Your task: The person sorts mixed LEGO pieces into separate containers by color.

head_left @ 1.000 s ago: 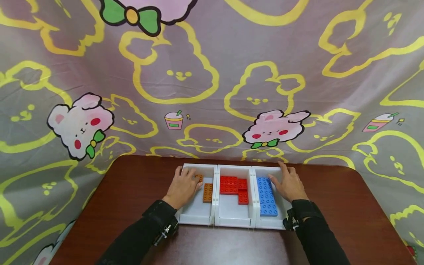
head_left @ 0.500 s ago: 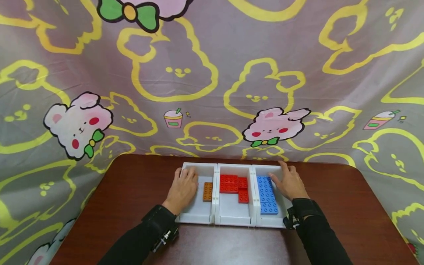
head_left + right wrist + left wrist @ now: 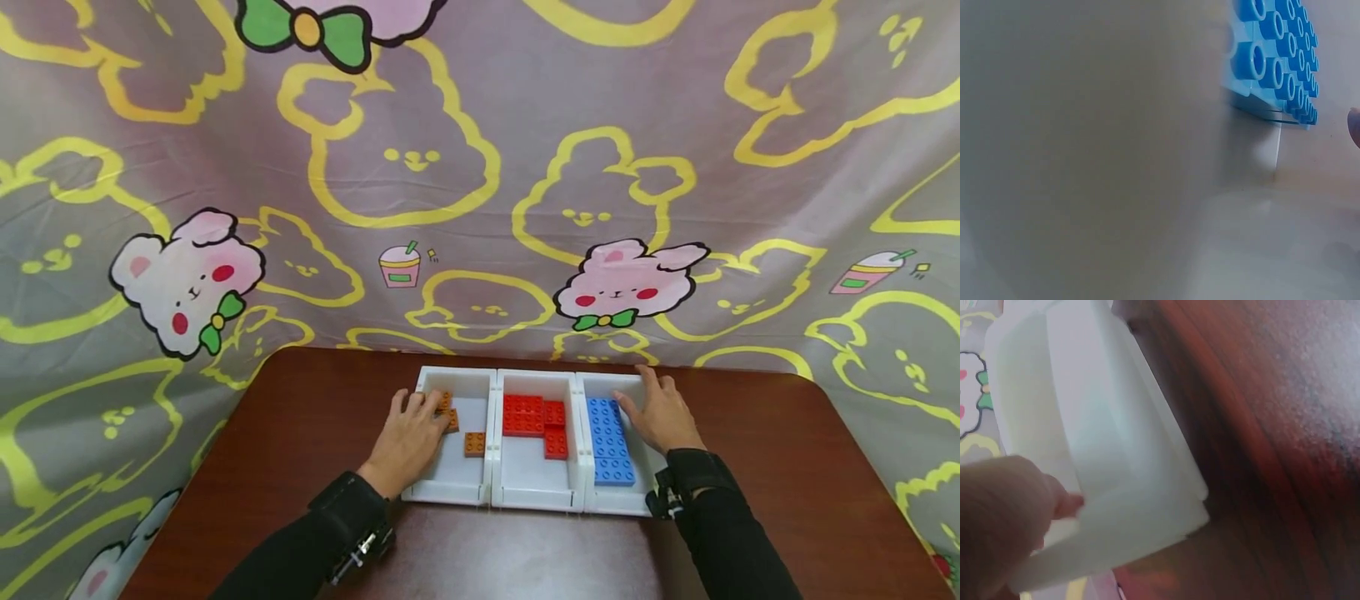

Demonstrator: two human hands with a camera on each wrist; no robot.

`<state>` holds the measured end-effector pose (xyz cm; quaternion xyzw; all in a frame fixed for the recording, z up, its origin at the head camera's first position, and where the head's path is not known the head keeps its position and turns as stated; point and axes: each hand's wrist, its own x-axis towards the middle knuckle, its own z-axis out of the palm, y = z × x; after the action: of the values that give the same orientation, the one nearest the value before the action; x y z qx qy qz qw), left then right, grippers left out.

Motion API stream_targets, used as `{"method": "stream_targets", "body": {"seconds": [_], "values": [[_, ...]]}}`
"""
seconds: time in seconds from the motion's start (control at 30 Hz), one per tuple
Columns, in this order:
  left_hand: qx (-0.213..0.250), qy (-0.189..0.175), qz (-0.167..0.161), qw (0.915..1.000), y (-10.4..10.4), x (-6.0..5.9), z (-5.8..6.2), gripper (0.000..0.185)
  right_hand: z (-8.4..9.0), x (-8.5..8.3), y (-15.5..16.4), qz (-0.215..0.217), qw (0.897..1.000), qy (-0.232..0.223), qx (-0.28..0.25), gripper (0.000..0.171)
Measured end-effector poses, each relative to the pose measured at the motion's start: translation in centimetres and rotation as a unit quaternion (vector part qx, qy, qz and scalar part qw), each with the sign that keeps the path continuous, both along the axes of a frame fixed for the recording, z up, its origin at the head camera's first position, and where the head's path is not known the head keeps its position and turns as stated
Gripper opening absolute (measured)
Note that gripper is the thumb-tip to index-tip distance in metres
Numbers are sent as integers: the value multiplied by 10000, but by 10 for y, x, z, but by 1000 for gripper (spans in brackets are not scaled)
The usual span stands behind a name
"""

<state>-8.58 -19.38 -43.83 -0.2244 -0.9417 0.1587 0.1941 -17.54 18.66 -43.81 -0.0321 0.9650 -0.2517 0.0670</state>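
Three white bins stand side by side on the table. In the left bin (image 3: 457,483), my left hand (image 3: 403,440) reaches over the outer wall, with thumb and index finger around an orange toy brick (image 3: 452,419); their contact is partly hidden. A square orange brick (image 3: 474,443) lies near that bin's right wall. My right hand (image 3: 663,417) rests at the right bin (image 3: 647,467), thumb extended beside the blue bricks (image 3: 609,437) and other fingers near the back corner. Blurred in the left wrist view, my left hand (image 3: 1000,519) covers the bin's edge.
Several red bricks (image 3: 522,415) lie in the back of the middle bin (image 3: 528,498). The bins stand on a brown table (image 3: 300,417), near its back edge. A patterned cloth (image 3: 480,183) hangs behind and at both sides.
The long orange brick near the left bin's right wall is no longer seen there; a square one lies there now. Bricks show again by my left hand's fingers. My right hand stays put.
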Motion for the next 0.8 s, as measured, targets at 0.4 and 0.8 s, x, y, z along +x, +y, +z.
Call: {"method": "stream_targets", "body": {"seconds": [0.4,0.8], "values": [[-19,23,360,9993,5,6,4,15,2,-2,1,29,10000,-42,-56,74],[609,-178,-852,9943,15,10,7,20,3,-5,2,12,9999,-10,-107,72]]}}
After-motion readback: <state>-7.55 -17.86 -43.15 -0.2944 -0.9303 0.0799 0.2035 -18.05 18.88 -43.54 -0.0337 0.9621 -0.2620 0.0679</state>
